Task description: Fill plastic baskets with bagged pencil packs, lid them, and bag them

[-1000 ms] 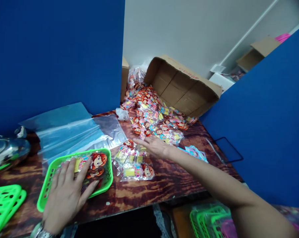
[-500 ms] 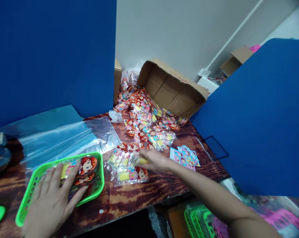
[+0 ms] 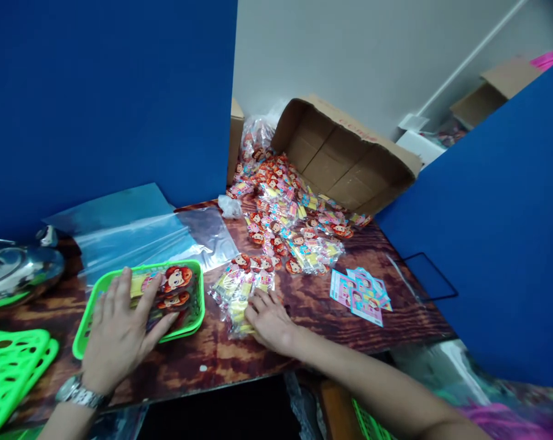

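My left hand (image 3: 120,324) lies spread over a bright green plastic basket (image 3: 201,293), its fingers resting on packets with a red-haired cartoon figure (image 3: 178,279). My right hand (image 3: 271,321) is closed at the edge of a small group of clear packets (image 3: 239,290), fingers curled on the nearest clear packet (image 3: 240,315), which shows yellow pieces inside. The fingertips are partly hidden against the plastic. Behind this group spreads a large heap of similar packets (image 3: 299,226). A few printed cartoon cards (image 3: 361,293) lie to the right of my right hand.
A tipped cardboard box (image 3: 344,159) stands behind the heap. Clear plastic bags (image 3: 143,232) lie behind the basket. More green baskets (image 3: 10,373) and a shiny metal lid (image 3: 19,269) are at the left. Blue panels (image 3: 106,91) border the wooden table (image 3: 322,315).
The view has shifted left, bringing the metal lid and more green baskets into sight. My right hand has come down onto the nearest packet. My left hand stays over the basket.
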The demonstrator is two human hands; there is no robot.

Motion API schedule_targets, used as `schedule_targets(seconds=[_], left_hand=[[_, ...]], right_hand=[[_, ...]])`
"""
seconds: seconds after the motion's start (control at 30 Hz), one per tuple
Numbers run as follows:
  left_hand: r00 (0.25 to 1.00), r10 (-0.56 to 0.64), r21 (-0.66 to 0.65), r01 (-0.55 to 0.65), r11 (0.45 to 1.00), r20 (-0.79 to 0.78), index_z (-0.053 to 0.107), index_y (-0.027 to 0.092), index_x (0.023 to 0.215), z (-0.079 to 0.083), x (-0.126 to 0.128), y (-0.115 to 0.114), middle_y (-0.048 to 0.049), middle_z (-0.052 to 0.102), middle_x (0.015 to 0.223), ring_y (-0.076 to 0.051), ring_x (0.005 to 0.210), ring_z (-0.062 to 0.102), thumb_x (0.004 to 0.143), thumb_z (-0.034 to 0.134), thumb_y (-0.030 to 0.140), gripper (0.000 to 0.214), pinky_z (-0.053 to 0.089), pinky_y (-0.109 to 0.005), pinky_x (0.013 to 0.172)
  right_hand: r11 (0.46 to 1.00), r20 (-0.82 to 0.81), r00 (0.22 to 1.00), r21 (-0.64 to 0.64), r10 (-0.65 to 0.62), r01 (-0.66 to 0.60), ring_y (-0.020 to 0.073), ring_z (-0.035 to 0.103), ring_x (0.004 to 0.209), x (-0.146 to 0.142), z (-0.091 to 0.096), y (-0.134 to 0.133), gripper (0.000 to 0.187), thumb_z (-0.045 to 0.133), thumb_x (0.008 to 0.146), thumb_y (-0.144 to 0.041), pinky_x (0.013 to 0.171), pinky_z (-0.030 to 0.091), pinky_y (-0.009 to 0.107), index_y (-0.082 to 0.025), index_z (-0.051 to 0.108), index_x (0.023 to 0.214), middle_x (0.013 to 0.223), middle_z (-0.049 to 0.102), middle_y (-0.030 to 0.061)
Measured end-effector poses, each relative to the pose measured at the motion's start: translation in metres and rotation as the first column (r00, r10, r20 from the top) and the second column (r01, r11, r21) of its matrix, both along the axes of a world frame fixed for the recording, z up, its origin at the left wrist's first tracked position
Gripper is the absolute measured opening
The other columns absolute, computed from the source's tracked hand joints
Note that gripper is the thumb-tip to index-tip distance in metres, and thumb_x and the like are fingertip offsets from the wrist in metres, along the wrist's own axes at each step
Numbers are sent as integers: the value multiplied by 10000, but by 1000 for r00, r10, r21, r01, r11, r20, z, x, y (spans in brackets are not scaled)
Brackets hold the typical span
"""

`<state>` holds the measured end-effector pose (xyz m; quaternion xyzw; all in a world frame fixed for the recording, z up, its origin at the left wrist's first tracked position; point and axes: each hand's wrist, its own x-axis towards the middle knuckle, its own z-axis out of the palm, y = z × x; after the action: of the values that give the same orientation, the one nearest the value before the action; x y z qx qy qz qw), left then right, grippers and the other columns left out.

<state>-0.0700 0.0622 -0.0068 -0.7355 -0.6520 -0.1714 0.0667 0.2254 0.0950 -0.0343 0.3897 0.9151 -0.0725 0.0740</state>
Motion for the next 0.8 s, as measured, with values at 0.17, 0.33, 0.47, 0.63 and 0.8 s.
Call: schedule_targets(seconds=[0.17, 0.33, 0.47, 0.63, 0.8], left_hand=[[999, -17, 90, 21, 996, -40, 163, 200, 1465, 19, 10, -8, -141, 92, 1540, -407, 1381, 134, 866, 468, 474, 726, 114, -632, 1083], [911, -389, 201, 360, 911, 132, 121, 196, 1469, 17, 53, -41, -117, 289, 1488, -287, 1332, 335, 827, 561, 258, 781, 307, -472, 1088], [842, -452, 25, 466, 885, 294, 129, 133, 1461, -28, 96, -58, -160, 404, 1413, -248, 1317, 368, 853, 553, 297, 760, 385, -368, 1050], [813, -312, -34, 376, 926, 491, -9, 113, 1462, -74, 120, -52, -233, 278, 1461, -304, 1357, 283, 864, 531, 357, 841, 396, -440, 1031], [725, -435, 64, 478, 876, 534, -12, 105, 1462, -83, 123, -43, -204, 515, 1294, -231, 1181, 527, 916, 418, 279, 716, 490, -367, 931]], right_hand=[[977, 28, 982, 101, 185, -186, 194, 576, 880, 7, 6, -9, 345, 423, 921, -159, 854, 400, 392, -280, 483, 1238, 955, 605, 72], [972, -35, 984, 166, 176, -168, 212, 580, 874, 6, 6, -18, 403, 365, 938, -157, 832, 385, 391, -198, 390, 1337, 941, 618, 95], [982, 6, 993, 150, 119, -119, 219, 576, 871, 6, -4, -20, 276, 414, 927, -197, 816, 378, 377, -165, 504, 1186, 944, 624, 96], [948, -36, 970, 227, 239, -225, 208, 561, 824, 8, -6, -30, 219, 398, 932, -193, 783, 381, 361, -144, 536, 1094, 907, 622, 81], [933, -106, 961, 288, 256, -217, 211, 544, 882, 9, -13, -42, 247, 390, 930, -196, 852, 368, 379, -132, 520, 1130, 978, 612, 93]])
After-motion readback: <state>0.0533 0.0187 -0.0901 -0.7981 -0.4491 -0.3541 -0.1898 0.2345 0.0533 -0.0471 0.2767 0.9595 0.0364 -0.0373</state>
